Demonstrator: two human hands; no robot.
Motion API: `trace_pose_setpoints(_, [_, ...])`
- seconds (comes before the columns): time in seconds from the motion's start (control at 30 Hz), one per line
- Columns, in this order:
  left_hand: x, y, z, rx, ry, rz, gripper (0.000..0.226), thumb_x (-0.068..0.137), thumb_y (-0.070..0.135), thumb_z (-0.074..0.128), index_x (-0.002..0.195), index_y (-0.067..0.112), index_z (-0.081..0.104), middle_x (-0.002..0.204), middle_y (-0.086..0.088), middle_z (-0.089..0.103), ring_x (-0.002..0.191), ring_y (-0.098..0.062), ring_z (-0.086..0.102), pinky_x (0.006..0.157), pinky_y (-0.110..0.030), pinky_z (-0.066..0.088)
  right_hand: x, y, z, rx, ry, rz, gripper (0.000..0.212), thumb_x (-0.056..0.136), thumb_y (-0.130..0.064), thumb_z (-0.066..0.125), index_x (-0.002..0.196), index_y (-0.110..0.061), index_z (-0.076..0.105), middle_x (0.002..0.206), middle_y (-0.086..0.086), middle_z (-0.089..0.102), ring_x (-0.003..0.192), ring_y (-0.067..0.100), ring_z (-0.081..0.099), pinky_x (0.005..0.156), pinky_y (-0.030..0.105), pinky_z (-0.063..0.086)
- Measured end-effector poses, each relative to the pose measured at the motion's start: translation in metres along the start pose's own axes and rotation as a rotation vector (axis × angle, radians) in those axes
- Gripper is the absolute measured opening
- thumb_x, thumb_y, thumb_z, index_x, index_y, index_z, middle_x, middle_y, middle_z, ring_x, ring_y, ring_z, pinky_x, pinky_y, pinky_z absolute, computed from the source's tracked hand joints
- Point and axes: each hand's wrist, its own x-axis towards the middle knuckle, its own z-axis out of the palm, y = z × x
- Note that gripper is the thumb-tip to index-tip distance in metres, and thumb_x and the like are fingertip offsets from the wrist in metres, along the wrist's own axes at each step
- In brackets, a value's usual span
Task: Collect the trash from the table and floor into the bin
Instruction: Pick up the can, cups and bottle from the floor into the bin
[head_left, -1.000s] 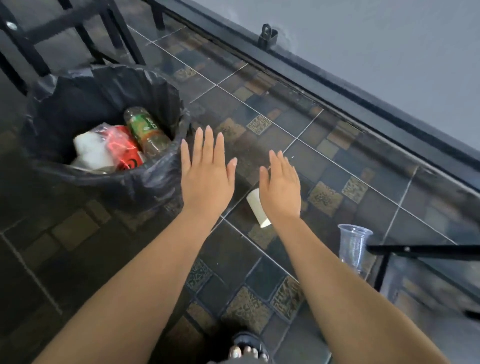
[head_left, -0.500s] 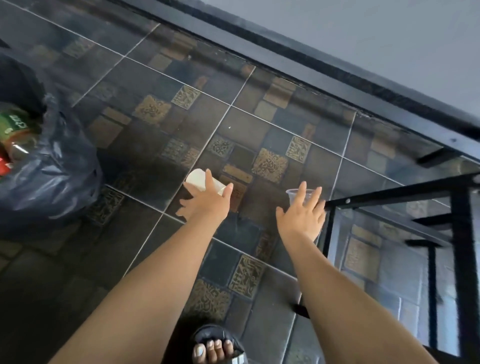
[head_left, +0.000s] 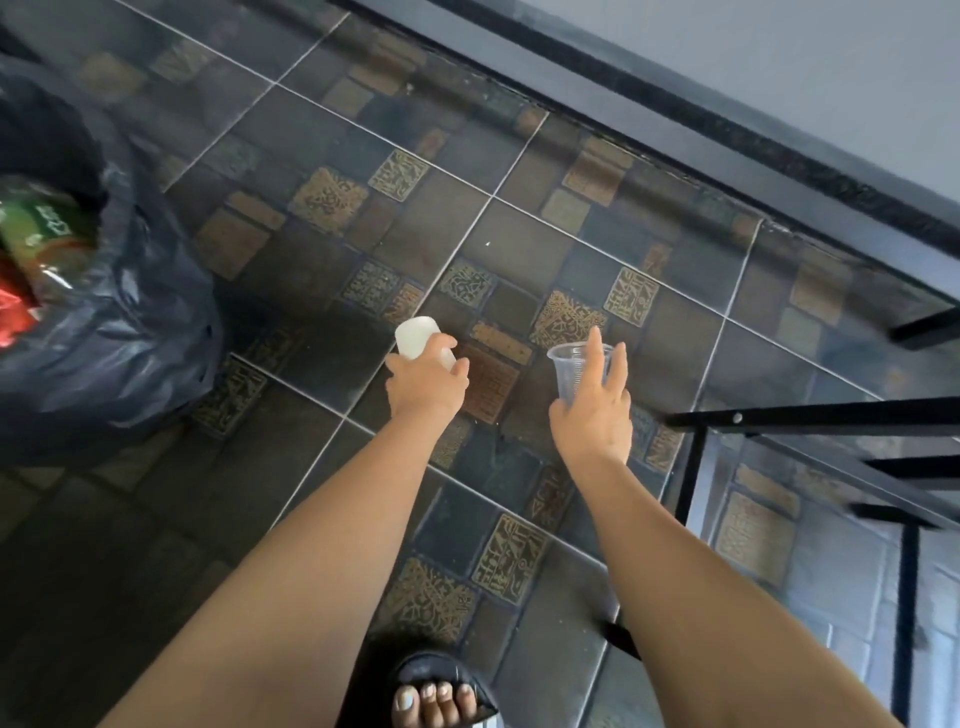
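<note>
A white paper cup (head_left: 415, 336) lies on its side on the dark tiled floor, and my left hand (head_left: 426, 383) is closed around its near end. To its right a clear plastic cup (head_left: 571, 371) stands upright on the floor. My right hand (head_left: 595, 410) wraps it from the near side, with the fingers reaching up its wall. The bin (head_left: 114, 332), lined with a black bag, sits at the left edge. It holds a green-labelled bottle (head_left: 36, 228) and a red wrapper (head_left: 13, 312).
A black metal table frame (head_left: 810, 415) with a glass top stands close on the right. The wall's dark skirting (head_left: 675, 124) runs along the back. My sandalled foot (head_left: 441, 696) is at the bottom middle.
The view swung right, away from the bin. Both hands dropped to the floor: the left closed on the white cup, the right reached the clear cup and wrapped it.
</note>
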Motion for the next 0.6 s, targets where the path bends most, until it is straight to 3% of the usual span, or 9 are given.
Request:
trace_pose_setpoints(0.13, [-0.002,-0.014,-0.019,-0.128,0.11,0.129,0.04,0.096,0.037,0.052,0.136,0.043,0.051,0.136,-0.016,0.037,0.111,-0.034,0.051,0.091,-0.039,0.048,0.001,-0.025,-0.004,0.166,0.038,-0.125,0.09,0.09,-0.017,0.064,0.154,-0.031,0.002,0.163,0.004,0.004,0.14,0.036,0.033,0.103,0.049,0.043])
trace_pose_setpoints(0.23, [-0.006,-0.017,-0.044,-0.189,0.188,0.227,0.054,0.095,0.038,0.055,0.145,0.049,0.037,0.141,-0.014,0.038,0.118,-0.032,0.049,0.098,-0.04,0.044,0.0,-0.05,-0.012,0.258,0.061,-0.218,0.09,0.091,-0.022,0.064,0.154,-0.03,0.001,0.163,0.005,0.005,0.143,0.033,0.03,0.104,0.05,0.043])
trace_pose_setpoints(0.33, [-0.011,-0.017,-0.074,-0.195,0.297,0.314,0.067,0.094,0.039,0.058,0.152,0.04,0.025,0.143,-0.013,0.043,0.123,-0.031,0.048,0.095,-0.041,0.046,-0.005,-0.083,-0.025,0.328,0.092,-0.273,0.09,0.091,-0.026,0.064,0.154,-0.03,0.0,0.164,0.002,0.005,0.143,0.031,0.032,0.104,0.049,0.044])
trace_pose_setpoints(0.6, [-0.034,-0.024,-0.162,-0.25,0.601,0.501,0.067,0.094,0.037,0.057,0.153,0.03,0.026,0.151,-0.012,0.035,0.131,-0.032,0.041,0.104,-0.045,0.044,-0.039,-0.19,-0.056,0.469,0.254,-0.502,0.081,0.094,-0.029,0.06,0.156,-0.025,0.007,0.162,0.003,0.011,0.144,0.024,0.029,0.104,0.044,0.044])
